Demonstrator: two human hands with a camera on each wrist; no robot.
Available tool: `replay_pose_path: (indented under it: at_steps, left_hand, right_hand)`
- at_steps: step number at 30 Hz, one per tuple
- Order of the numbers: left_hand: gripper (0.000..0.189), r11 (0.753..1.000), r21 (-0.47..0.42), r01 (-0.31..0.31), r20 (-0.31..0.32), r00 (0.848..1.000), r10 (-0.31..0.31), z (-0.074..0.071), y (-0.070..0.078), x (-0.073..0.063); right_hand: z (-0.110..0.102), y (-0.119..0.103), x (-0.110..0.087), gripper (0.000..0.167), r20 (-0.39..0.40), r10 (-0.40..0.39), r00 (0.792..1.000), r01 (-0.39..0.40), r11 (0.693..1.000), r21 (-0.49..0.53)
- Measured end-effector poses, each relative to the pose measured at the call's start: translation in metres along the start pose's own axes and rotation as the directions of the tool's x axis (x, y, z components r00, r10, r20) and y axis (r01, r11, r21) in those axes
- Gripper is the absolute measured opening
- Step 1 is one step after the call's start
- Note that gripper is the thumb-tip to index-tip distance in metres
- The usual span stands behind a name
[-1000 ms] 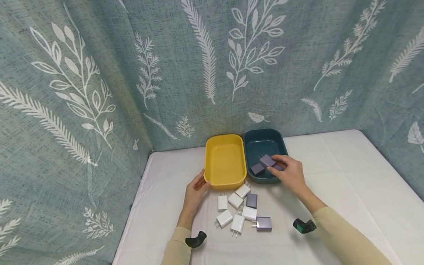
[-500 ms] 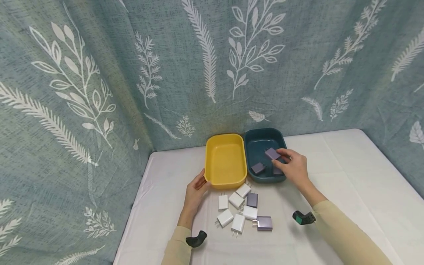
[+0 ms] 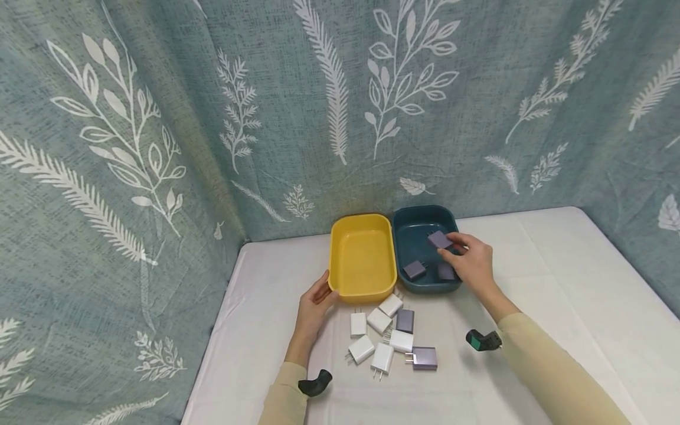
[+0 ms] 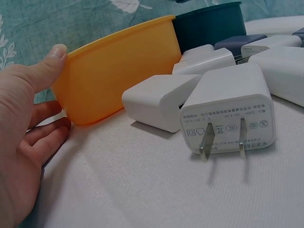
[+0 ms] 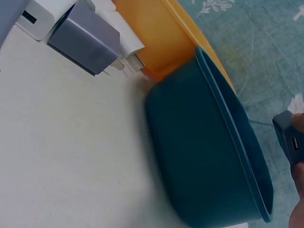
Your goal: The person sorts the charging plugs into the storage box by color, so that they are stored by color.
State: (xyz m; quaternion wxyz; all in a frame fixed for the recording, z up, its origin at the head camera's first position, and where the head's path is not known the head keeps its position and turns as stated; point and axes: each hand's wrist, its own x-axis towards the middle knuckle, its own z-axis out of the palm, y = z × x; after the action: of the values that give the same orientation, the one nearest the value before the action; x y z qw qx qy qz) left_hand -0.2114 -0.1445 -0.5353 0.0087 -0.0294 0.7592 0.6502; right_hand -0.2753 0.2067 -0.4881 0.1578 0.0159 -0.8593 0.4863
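My right hand [image 3: 473, 262] pinches a purple-grey wall charger [image 3: 440, 240] between thumb and fingers, over the dark teal tray [image 3: 399, 227]. In the right wrist view, the held charger [image 5: 290, 137] shows its port, above the tray's rim. Two other purple-grey chargers lie in that tray: one at the left [image 3: 414, 270], one partly under my hand [image 3: 446, 271]. My left hand [image 3: 312, 310] holds the near left corner of the yellow tray [image 3: 366, 297], thumb at the rim [image 4: 58, 51] and fingers against the side. Nothing lies in the yellow tray.
In front of the trays lie several white chargers [image 3: 381, 358], prongs pointing various ways. Among them are two purple-grey ones, one upper [image 3: 405, 321] and one lower right [image 3: 424, 358]. A leaf-patterned curtain [image 3: 297, 118] hangs behind the white-covered table [image 3: 531, 277].
My right hand has carried the purple-grey charger slightly back and right over the teal tray, uncovering more of the chargers inside. The left hand stays at the yellow tray's corner.
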Motion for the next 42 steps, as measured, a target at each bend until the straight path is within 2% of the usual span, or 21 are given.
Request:
replay_pose_path:
  at_steps: [11,15,24,32,42]
  left_hand:
    - [0.060,1.000,-0.017,-0.017,0.007,1.000,0.017,-0.001,0.000,0.000]
    - [0.060,1.000,-0.028,-0.005,0.006,1.000,0.005,0.000,0.000,0.001]
    - [0.061,1.000,-0.017,-0.011,0.010,1.000,0.011,-0.001,-0.002,0.000]
    - [0.060,1.000,-0.016,-0.014,0.018,1.000,0.015,0.000,-0.002,0.001]
    - [0.060,1.000,-0.019,-0.010,0.013,1.000,0.010,0.001,0.001,0.000]
  right_hand:
    - [0.006,0.004,0.008,0.039,-0.030,0.068,0.997,-0.067,0.998,0.018]
    - [0.007,0.006,0.011,0.038,-0.039,0.086,0.996,-0.084,0.996,0.042]
    - [0.005,0.007,0.017,0.038,-0.075,0.135,0.988,-0.129,0.988,0.082]
    - [0.006,0.011,0.018,0.039,-0.068,0.114,0.991,-0.108,0.990,0.090]
    - [0.001,0.016,0.010,0.038,-0.022,0.115,0.993,-0.113,0.991,0.068]
